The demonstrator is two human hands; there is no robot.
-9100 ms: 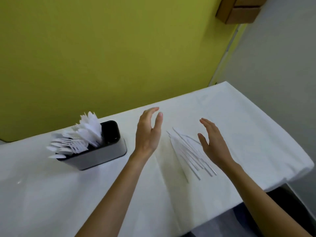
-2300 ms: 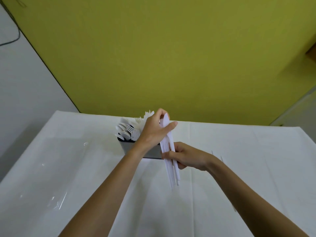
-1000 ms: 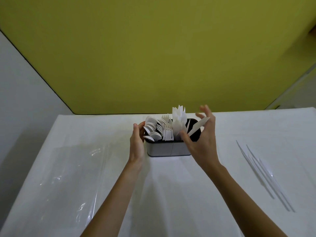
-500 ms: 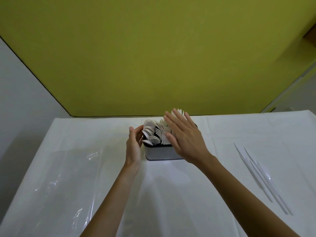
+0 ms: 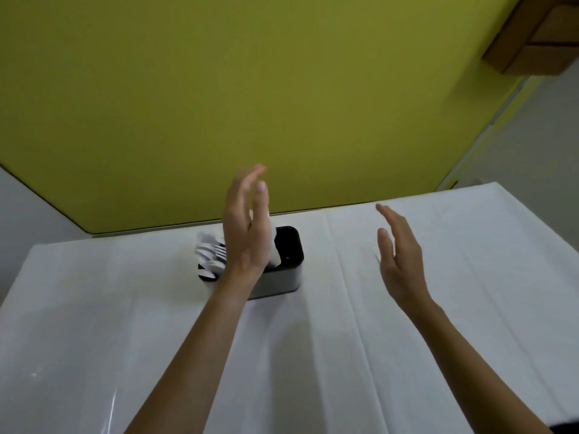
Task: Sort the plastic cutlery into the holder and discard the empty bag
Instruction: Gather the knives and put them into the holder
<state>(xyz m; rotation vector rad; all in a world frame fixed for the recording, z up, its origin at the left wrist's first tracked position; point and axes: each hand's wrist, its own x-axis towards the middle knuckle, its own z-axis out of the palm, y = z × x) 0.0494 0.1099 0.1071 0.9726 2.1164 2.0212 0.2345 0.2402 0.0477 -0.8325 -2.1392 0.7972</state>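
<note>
A grey cutlery holder (image 5: 282, 285) with a black rim stands near the far edge of the white table (image 5: 470, 277). White plastic spoons and forks (image 5: 210, 255) stick out of its left side; its right compartment looks dark. My left hand (image 5: 246, 227) is raised in front of the holder with straight fingers, holding nothing and hiding the middle of it. My right hand (image 5: 399, 261) hovers to the right of the holder, fingers straight, holding nothing. The clear empty bag (image 5: 78, 399) lies flat at the table's near left. The loose knives on the table are hidden or out of view.
A yellow-green wall (image 5: 250, 104) rises right behind the table. A brown cardboard box (image 5: 539, 36) hangs at the upper right. The table's right edge drops off toward a grey floor (image 5: 539, 151).
Both hands have left the holder and lifted up, fingers straight. The view has shifted, so the knives on the right of the table no longer show.
</note>
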